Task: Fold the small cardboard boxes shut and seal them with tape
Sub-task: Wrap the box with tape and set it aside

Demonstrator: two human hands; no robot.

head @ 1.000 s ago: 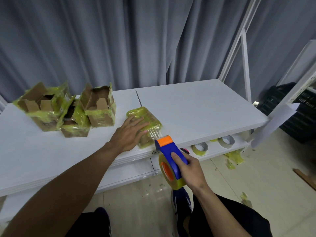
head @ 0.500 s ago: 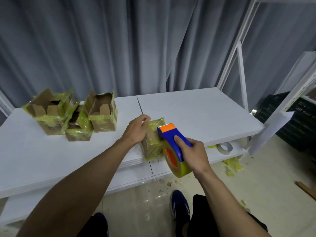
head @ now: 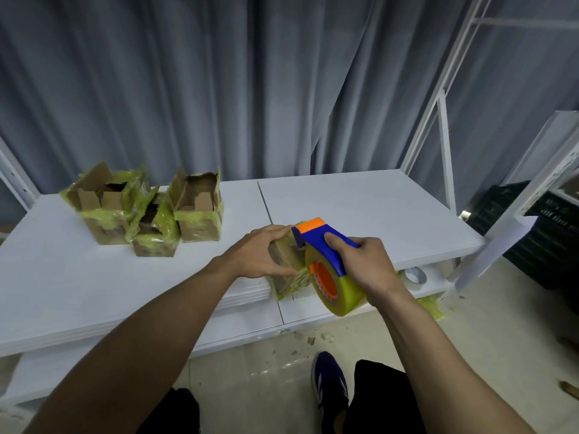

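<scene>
In the head view, you are in the sealing step. Your left hand [head: 262,255] holds a small brown cardboard box [head: 283,257] at the front edge of the white worktop [head: 360,208], close to the seam between its two panels. The grip of this hand is curled round the box, with the fingers over the top and the thumb low on the near face. The grip of your right hand [head: 367,265] is wrapped round the handle of the blue and orange tape dispenser [head: 324,242], and its orange head lies against the right side of the box. The box is tipped, one corner toward you. I cannot tell if it rests on the worktop or is lifted a little.

I judge that the flaps of this box are already folded down and that tape is now going round it. The next move calls for a steady pull of the dispenser along the face while your left hand stops the box from turning. After that, cut the strip and press its end flat.

The box looks soft at the edges. Wrinkled, shiny yellow-green tape covers most of the cardboard, and loose strands hang at the lower corner. Three other small cardboard boxes [head: 155,238] stand close together at the far left of the worktop, with flaps up and not yet closed.
</scene>
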